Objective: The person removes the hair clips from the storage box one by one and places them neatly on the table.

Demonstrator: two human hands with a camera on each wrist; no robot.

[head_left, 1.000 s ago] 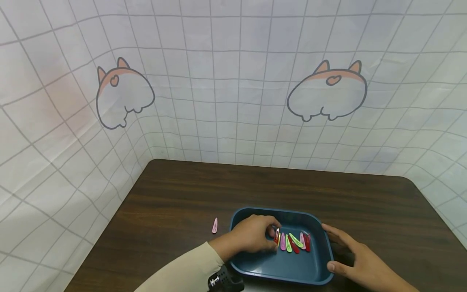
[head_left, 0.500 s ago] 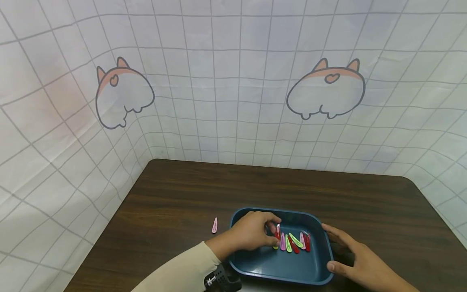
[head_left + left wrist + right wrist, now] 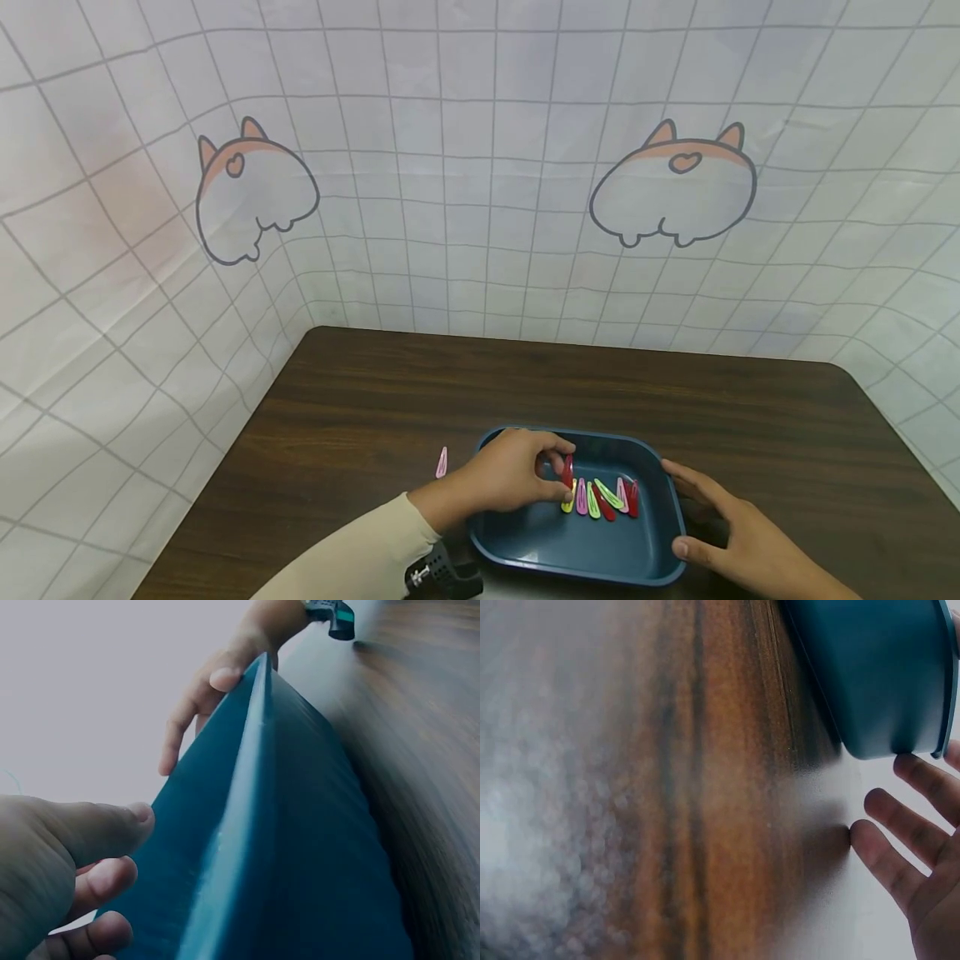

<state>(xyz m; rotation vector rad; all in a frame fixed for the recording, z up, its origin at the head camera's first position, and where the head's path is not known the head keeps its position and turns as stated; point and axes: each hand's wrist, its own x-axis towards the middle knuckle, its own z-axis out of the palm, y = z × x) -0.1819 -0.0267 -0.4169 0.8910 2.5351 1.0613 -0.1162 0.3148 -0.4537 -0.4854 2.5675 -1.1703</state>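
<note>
In the head view, my left hand (image 3: 510,473) pinches a red snap hair clip (image 3: 567,472) between thumb and fingertips, over the left part of a blue tray (image 3: 585,554). A yellow hair clip (image 3: 567,506) lies just below it, starting a row with a pink hair clip (image 3: 581,497), a green one and several others. My right hand (image 3: 738,533) touches the tray's right wall from outside, fingers spread. The right wrist view shows the right hand's (image 3: 930,877) straight fingers against the tray. Only a sliver of red shows in the left hand (image 3: 45,862) in the left wrist view.
A pink hair clip (image 3: 442,462) lies on the dark wooden table (image 3: 360,417), left of the tray and beyond the left forearm. A black wrist device (image 3: 442,575) sits under the left sleeve. A white checked cloth (image 3: 487,208) hangs behind the table.
My left hand has shifted slightly left and away from me with the red hair clip, uncovering the yellow one. The right hand and tray have stayed in place.
</note>
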